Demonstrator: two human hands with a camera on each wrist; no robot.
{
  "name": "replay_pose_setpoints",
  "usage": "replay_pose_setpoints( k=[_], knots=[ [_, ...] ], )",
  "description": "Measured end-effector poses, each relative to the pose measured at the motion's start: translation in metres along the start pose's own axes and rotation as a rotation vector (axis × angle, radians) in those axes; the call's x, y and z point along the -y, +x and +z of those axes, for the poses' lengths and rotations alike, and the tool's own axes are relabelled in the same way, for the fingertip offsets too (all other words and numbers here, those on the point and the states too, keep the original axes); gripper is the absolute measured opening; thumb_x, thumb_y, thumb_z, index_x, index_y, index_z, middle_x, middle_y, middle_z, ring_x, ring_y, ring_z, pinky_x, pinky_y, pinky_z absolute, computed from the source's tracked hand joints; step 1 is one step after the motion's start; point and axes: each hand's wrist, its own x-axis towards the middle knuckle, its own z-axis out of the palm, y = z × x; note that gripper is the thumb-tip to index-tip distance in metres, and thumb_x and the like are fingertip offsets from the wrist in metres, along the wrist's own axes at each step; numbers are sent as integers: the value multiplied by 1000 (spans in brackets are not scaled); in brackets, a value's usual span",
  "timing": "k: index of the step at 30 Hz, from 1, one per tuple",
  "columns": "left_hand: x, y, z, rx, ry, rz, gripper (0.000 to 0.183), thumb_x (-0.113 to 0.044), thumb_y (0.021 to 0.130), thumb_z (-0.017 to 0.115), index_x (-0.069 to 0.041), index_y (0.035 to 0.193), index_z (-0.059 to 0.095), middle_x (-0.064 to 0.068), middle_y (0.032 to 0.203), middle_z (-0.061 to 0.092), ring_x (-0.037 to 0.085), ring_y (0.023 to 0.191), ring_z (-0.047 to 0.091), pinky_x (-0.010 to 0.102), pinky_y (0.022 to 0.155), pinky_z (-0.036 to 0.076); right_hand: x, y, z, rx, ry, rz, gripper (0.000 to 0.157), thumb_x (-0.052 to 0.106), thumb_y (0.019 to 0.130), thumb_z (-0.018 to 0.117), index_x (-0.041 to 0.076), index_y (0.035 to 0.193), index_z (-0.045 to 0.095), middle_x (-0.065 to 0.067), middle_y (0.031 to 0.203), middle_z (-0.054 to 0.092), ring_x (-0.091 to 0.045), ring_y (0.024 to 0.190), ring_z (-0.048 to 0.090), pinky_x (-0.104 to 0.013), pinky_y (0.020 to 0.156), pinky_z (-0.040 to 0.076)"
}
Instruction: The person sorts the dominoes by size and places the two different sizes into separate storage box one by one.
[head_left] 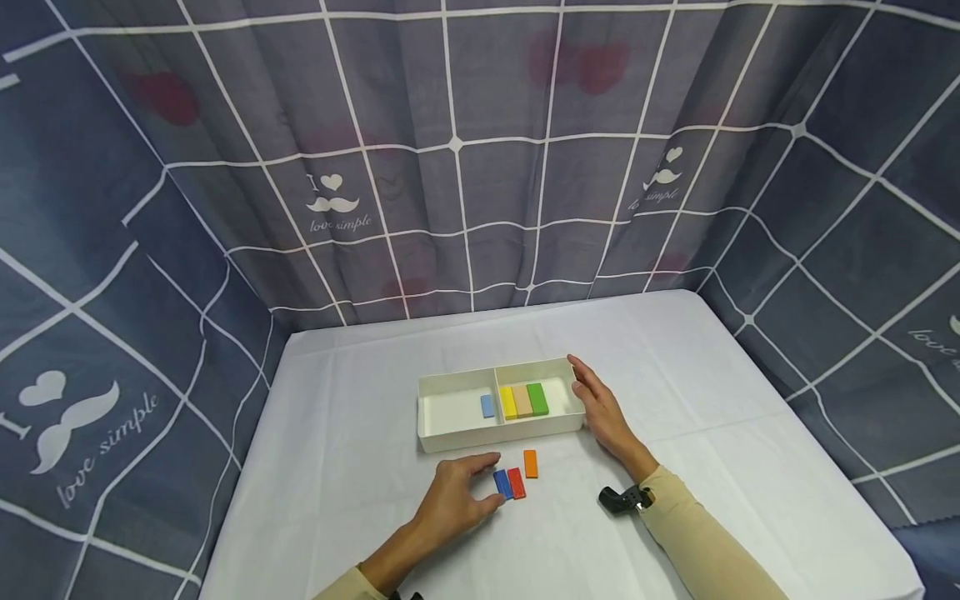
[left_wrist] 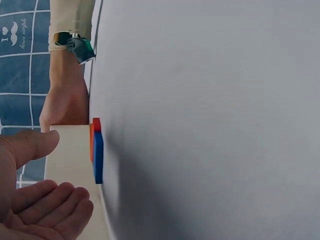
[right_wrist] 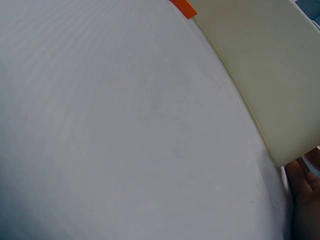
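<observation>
My left hand (head_left: 454,493) is just left of a dark blue block (head_left: 503,484), thumb and fingers spread apart with a gap between them. In the left wrist view that blue block (left_wrist: 99,159) lies beyond the fingertips. Right beside it is a red block (head_left: 517,483), and an orange block (head_left: 531,463) lies slightly farther off. My right hand (head_left: 606,414) rests against the right end of a white two-compartment box (head_left: 465,437), fingers extended along its end wall. Part of this hand (right_wrist: 306,200) shows at the box's lower corner in the right wrist view.
In the box's left compartment lies a light blue block (head_left: 487,406), near the divider (head_left: 497,392). Yellow (head_left: 509,402), tan (head_left: 522,401) and green (head_left: 537,399) blocks sit side by side in the right compartment. A white cloth (head_left: 360,400) covers the table, with a checked curtain (head_left: 495,192) around it.
</observation>
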Motion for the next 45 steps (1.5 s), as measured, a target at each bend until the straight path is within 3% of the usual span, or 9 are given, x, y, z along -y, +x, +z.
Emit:
replay_pose_setpoints(
  k=[10,17,25,32,38,40,45],
  knots=[
    [3,-2,6,35,7,-31,57,-1,79,94,6,133,74,17,129,80,30,121,78,48,107,61,0,0,0,6,-4,-14,53,24,120,44,20,172,38,-12,178,35,-36,166,31,-56,134,25],
    [3,-1,8,38,17,-23,58,0,79,95,6,133,75,16,129,80,28,121,77,47,106,61,0,0,0,2,-17,-9,53,25,120,44,21,172,38,-13,178,36,-37,166,32,-45,134,28],
    [3,0,13,29,86,-7,57,-2,79,95,4,133,75,14,129,80,27,121,78,45,105,62,-2,1,0,-3,-22,-23,53,23,120,43,16,172,37,-18,177,36,-42,165,32,-59,134,26],
    [2,2,15,31,119,11,56,0,79,95,5,131,75,16,128,80,27,119,78,44,104,63,-3,1,0,-1,-19,-13,53,22,120,44,15,172,38,-18,177,36,-41,165,31,-50,135,27],
    [1,3,17,34,164,17,54,0,80,94,4,131,76,15,128,80,27,119,78,43,103,63,-1,1,0,3,-3,-14,53,21,119,44,16,172,38,-18,177,35,-41,166,30,-59,134,23],
    [0,3,18,39,180,15,54,0,81,94,3,131,76,15,129,80,27,119,78,43,103,64,0,1,0,4,0,-12,53,22,119,44,17,172,38,-16,178,35,-40,166,29,-56,134,23],
    [0,4,19,48,209,11,52,-1,82,94,2,131,76,14,128,80,27,119,78,43,102,64,0,0,0,4,0,1,53,24,120,44,19,172,37,-13,178,35,-37,166,30,-37,134,27]
  ],
)
